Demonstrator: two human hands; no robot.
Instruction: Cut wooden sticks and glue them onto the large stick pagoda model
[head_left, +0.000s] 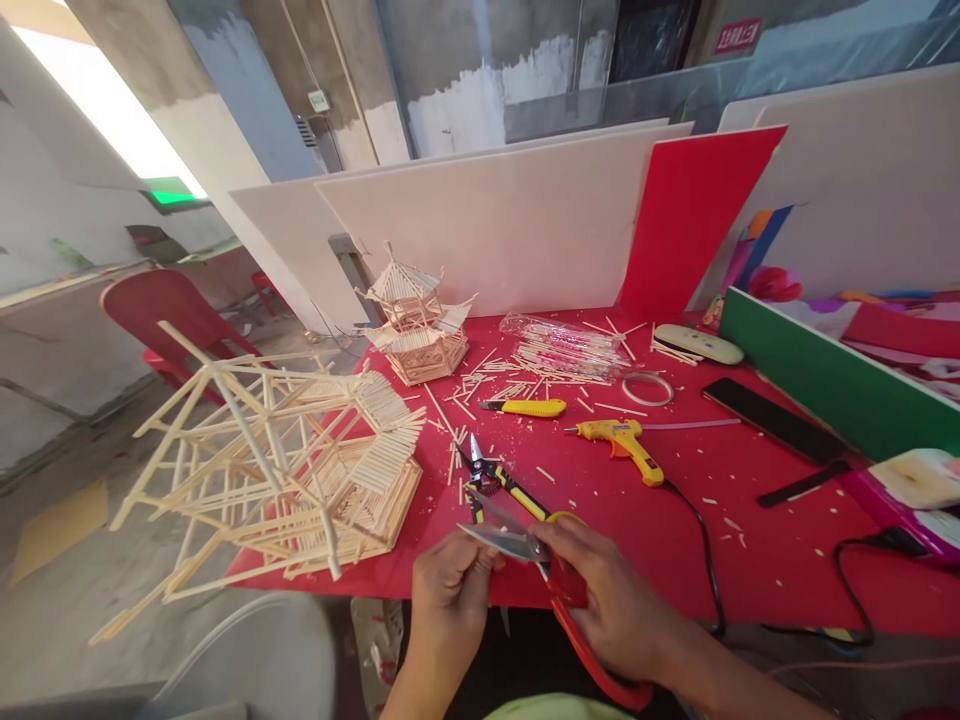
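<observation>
Two parted silver blades and red handles form the scissors grasped in the right hand, pointing across the left hand. The latter's fingers are pinched together; on what, I cannot tell.

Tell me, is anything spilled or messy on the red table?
Yes: loose sticks lie at all angles beside the clear plastic wrapper, rather than neatly stacked, and pale scraps dot the red table.

scissor blades: shiny metal | stick model: matt wood | glue gun: plastic
</observation>
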